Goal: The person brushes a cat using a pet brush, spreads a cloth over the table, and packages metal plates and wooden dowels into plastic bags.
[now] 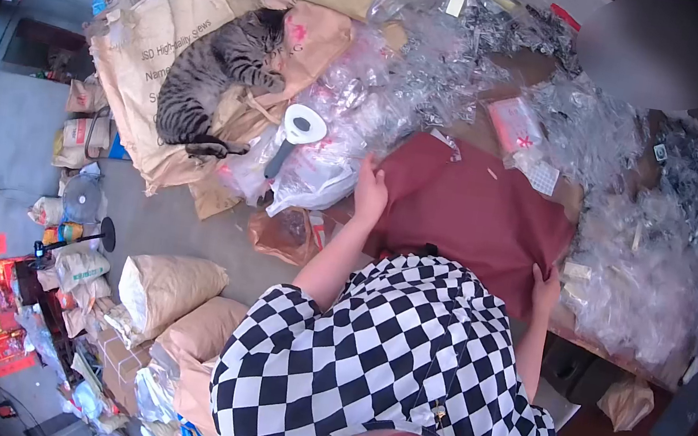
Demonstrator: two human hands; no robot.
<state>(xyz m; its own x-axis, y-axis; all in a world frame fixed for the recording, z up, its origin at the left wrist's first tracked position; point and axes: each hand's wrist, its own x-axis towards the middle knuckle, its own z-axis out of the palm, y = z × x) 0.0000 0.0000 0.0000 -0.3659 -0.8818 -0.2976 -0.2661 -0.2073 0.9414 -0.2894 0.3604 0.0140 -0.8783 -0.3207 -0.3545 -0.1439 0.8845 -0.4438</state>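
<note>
A dark red sheet of cloth or soft leather [479, 214] spreads across the table edge in front of my checkered shirt. My left hand [372, 193] holds its left edge, with the thumb on the near side. At the right edge, my right hand [545, 292] grips the sheet; some of its fingers are hidden. A small pale scrap [491, 175] rests on the cloth, and a clear strip lies by its top edge. Beyond it are a pink-and-white packet [516, 124] and a white gridded sheet [541, 174].
A tabby cat [208, 78] lies on brown paper sacks [133, 72] at the left. Heaps of clear plastic bags [645, 269] cover the back and right. A white round-headed object with a grey handle [280, 157] lies left of my hand. Stuffed sacks [173, 291] stand on the floor.
</note>
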